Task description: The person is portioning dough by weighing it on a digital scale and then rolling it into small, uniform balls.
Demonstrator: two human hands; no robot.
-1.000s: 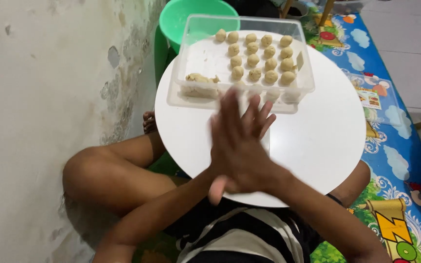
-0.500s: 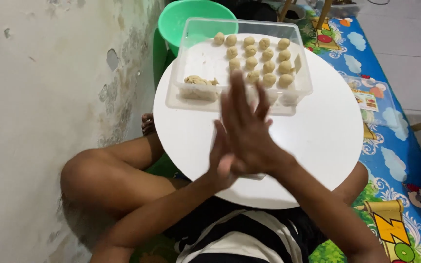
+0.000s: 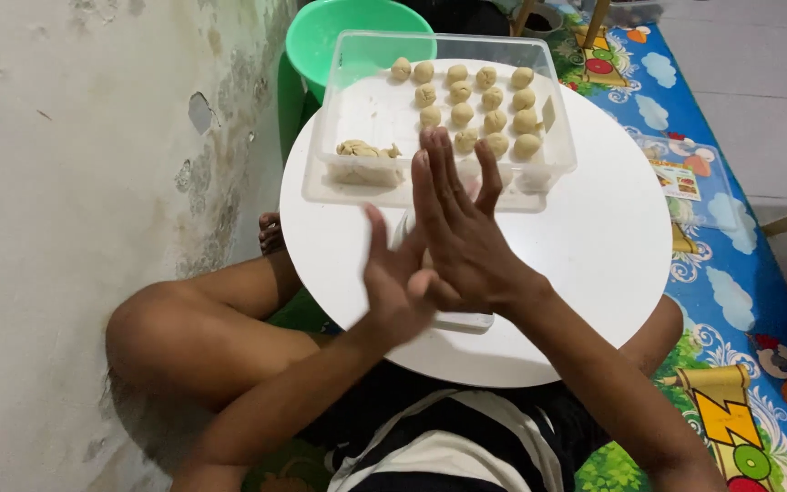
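dough in two states, seen from the head camera: some sixteen small round beige dough balls lined up in rows at the right end of a clear rectangular plastic tray, and a ragged unshaped beige dough lump lying at the left end of the same tray, well apart from the rows. tray resting on the far part of a round white table, with a green plastic basin just behind it, by the stained wall. nearer the body, right hand laid flat over left hand, palm against palm, fingers straight and a little fanned, hovering above the table just short of the tray's near wall. impossible to tell whether a piece of dough sits between the palms; nothing visible at the edges. below the hands, a small white flat board on the table, mostly hidden.

judging by the tray: well along, with most of the dough already shaped and set in rows; left over, only the lump on the left and whatever may be between the palms.
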